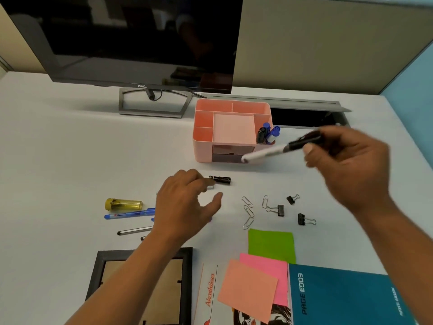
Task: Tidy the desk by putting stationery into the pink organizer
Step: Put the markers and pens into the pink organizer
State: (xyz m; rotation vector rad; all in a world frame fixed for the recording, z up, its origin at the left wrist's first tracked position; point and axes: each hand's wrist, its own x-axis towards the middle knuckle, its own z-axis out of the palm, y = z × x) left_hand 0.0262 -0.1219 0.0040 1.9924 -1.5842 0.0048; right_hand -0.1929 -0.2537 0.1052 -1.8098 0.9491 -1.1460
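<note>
The pink organizer (232,131) stands mid-desk, with three markers (267,134) upright in its right compartment. My right hand (349,165) holds a black-and-white marker (278,151), blurred, just right of the organizer's front. My left hand (185,205) hovers over the desk, its fingertips at a black marker (220,180) lying there; whether they grip it is unclear. Under and left of that hand lie a blue pen (126,215), silver pens (133,231) and a yellow lighter-like item (123,204). Paper clips (248,212) and binder clips (302,218) lie to the right.
A Dell monitor (131,43) stands at the back left. A cable slot (304,116) opens behind the organizer. Near me lie a picture frame (112,273), sticky notes (269,246), a booklet (208,296) and a teal notebook (346,299).
</note>
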